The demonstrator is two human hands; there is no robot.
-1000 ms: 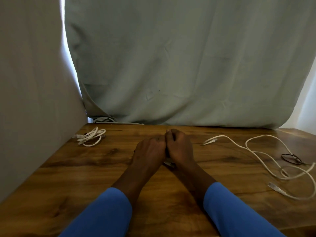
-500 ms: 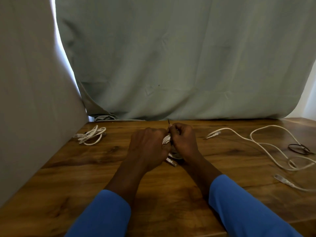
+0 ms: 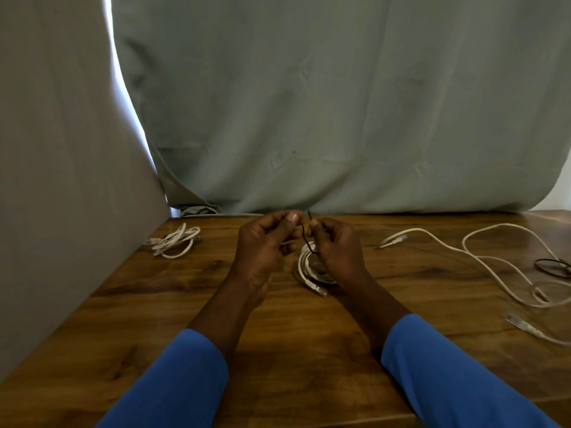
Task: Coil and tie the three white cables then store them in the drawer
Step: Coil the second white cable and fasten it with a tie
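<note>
1. We are resting our blue sleeves [image 3: 173, 384] low over the wooden table [image 3: 154, 304], so our hands are staying steady for small work.
2. We are keeping the coiled cable [image 3: 304, 267] on the table, tucked under our right hand [image 3: 336, 251], so its loops are not springing open.
3. We are pinching a thin dark tie [image 3: 306, 236] with both hands: the left hand [image 3: 262, 245] is holding one end and the right hand the other. We think we are twisting it shut around the coil.
4. To our right, a loose cable [image 3: 482, 257] is lying spread out, waiting for its turn. A dark ring [image 3: 553, 267] is sitting beside it, maybe another tie; part is cut off.
5. Far left, a bundled cable [image 3: 173, 242] is lying by the grey curtain [image 3: 340, 118]. We cannot tell if it is tied.
6. We are not seeing any drawer.
</note>
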